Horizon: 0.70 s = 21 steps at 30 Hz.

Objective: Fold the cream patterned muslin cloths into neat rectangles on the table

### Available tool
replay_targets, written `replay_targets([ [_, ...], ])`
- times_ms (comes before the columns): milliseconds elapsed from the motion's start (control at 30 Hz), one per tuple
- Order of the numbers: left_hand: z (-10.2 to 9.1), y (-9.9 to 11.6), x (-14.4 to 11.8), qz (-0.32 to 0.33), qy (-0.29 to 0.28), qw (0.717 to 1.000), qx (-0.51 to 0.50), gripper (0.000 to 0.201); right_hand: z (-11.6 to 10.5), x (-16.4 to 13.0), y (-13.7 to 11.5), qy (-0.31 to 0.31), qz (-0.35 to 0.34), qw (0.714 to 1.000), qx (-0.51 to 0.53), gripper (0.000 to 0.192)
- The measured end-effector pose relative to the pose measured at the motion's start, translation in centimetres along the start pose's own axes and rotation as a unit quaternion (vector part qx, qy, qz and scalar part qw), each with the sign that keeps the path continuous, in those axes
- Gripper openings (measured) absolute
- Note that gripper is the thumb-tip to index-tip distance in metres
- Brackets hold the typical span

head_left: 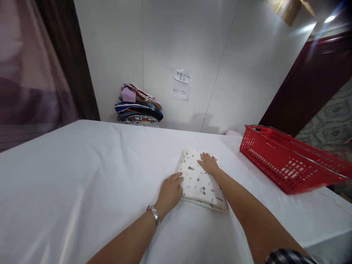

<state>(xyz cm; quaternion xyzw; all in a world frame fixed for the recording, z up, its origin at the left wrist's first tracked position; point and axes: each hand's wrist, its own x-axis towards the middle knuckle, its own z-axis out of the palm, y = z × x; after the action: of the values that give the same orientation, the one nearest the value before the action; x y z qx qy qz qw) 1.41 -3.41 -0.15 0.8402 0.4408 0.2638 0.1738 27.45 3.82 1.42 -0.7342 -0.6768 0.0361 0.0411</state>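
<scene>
A folded white cloth (196, 183) with small printed figures lies flat on the white-covered table (82, 176), right of the middle. My left hand (171, 191), with a silver bracelet at the wrist, rests at the cloth's left edge, its fingertips touching the fabric. On the upper right part of the cloth, my right hand (209, 163) lies flat with its fingers spread. Neither hand grips the cloth. Its layers show along the near edge, while my right forearm covers part of its right side.
To the right stands a red plastic basket (275, 157) with metal handles. Behind the table's far edge, a stack of folded fabrics (139, 106) rests against the wall. Two paper notes (180, 91) are stuck on that wall. A pinkish curtain (33, 66) hangs at the left.
</scene>
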Motion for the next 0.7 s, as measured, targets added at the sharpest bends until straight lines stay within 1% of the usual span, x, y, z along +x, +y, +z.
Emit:
replay_targets([
  [100,-0.1,0.0,-0.1,0.002,-0.002,1.000,0.000,0.041,-0.3,-0.1,-0.2,0.000,-0.010,1.000,0.018,0.054],
  [200,-0.4,0.1,-0.2,0.007,-0.007,1.000,-0.007,0.041,-0.7,-1.5,0.2,0.029,0.019,0.997,0.074,0.052],
  [267,-0.5,0.2,-0.2,0.008,-0.008,1.000,-0.007,0.040,-0.6,-3.3,0.9,0.057,0.061,0.988,0.130,0.055],
  [367,-0.6,0.2,-0.1,0.009,-0.010,1.000,-0.010,0.040,0.3,-7.2,2.1,0.078,0.122,0.968,0.206,0.058],
  [400,-0.6,0.2,0.0,0.010,-0.010,1.000,-0.014,0.040,0.8,-8.7,2.3,0.092,0.141,0.953,0.252,0.060],
  [433,-0.6,0.1,0.1,0.012,-0.009,1.000,-0.019,0.040,1.2,-10.1,2.5,0.108,0.161,0.932,0.307,0.061],
  [533,-0.6,0.0,0.3,0.020,-0.008,0.999,-0.025,0.040,2.3,-13.1,2.6,0.133,0.193,0.847,0.477,0.068],
  [567,-0.6,0.0,0.4,0.022,-0.010,0.999,-0.022,0.040,2.4,-13.6,2.6,0.130,0.195,0.827,0.511,0.071],
  [633,-0.6,0.1,0.3,0.022,-0.016,1.000,-0.011,0.041,2.5,-13.5,2.6,0.132,0.181,0.803,0.552,0.075],
  [700,-0.7,0.4,0.2,0.020,-0.021,1.000,-0.002,0.041,2.1,-12.5,3.0,0.144,0.146,0.797,0.568,0.079],
])
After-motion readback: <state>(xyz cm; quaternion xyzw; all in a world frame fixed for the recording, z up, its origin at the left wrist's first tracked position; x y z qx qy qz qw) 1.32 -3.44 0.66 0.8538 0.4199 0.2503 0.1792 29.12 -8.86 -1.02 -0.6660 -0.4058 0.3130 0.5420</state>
